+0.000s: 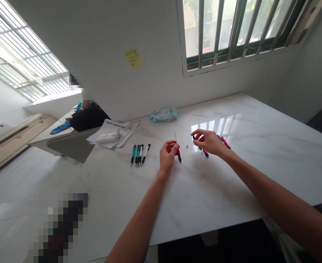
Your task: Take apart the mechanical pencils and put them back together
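Note:
My left hand (168,156) grips a black-and-red pen (179,155) near its lower end, and a thin metal rod (175,136), perhaps a refill, rises from my fingers. My right hand (208,141) pinches a second black-and-red pen (202,149) that slants down across the marble table (204,190). Beyond that hand, a pink-and-black pen (225,142) is partly hidden by my fingers. A tiny metal part (187,146) lies between my hands. To the left, several blue, black and white pens (138,154) lie side by side.
Farther left, papers (113,134) lie under a white case (107,137). A packet of wet wipes (163,115) sits at the wall. A person (85,109) works beyond a partition at the left. A blurred dark object (61,228) shows at the lower left. The table's front edge runs below my arms.

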Demonstrator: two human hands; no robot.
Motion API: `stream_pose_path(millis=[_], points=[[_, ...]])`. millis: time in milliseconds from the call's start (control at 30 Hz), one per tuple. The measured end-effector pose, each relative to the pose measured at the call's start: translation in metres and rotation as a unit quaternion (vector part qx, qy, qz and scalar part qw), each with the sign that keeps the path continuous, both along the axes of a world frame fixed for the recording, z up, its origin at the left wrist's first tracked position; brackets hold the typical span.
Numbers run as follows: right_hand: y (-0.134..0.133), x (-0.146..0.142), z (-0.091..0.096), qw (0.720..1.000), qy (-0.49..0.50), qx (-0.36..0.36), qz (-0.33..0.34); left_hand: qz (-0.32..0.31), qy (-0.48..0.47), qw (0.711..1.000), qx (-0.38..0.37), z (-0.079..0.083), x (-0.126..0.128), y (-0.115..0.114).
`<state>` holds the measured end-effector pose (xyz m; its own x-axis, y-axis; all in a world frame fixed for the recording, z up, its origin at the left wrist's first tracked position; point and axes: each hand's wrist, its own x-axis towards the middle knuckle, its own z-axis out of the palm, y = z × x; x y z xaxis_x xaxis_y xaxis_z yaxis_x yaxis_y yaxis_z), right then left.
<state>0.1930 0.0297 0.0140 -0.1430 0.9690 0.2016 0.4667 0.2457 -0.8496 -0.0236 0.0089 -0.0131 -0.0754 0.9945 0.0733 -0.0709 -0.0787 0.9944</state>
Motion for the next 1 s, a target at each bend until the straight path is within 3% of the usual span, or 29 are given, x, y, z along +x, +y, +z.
stream_pose_path(millis=[233, 433, 667, 800, 1000], points=[[0.005, -0.025, -0.025, 0.976, -0.215, 0.036, 0.012, -0.01, 0.046, 0.998, -0.03, -0.005, 0.005, -0.003], [0.002, -0.026, -0.03, 0.972, -0.231, 0.035, 0.036, -0.013, 0.052, 0.998, -0.034, -0.004, 0.005, -0.003], [-0.003, -0.005, -0.025, 0.95, -0.274, 0.099, 0.109, -0.012, 0.053, 0.998, -0.04, -0.004, 0.005, -0.004], [-0.003, -0.006, -0.025, 0.96, -0.243, 0.102, 0.097, -0.021, 0.053, 0.998, -0.034, -0.003, 0.005, -0.004], [-0.006, -0.014, -0.013, 0.998, -0.03, 0.03, 0.046, -0.082, 0.013, 0.996, -0.01, 0.001, 0.009, -0.008]])
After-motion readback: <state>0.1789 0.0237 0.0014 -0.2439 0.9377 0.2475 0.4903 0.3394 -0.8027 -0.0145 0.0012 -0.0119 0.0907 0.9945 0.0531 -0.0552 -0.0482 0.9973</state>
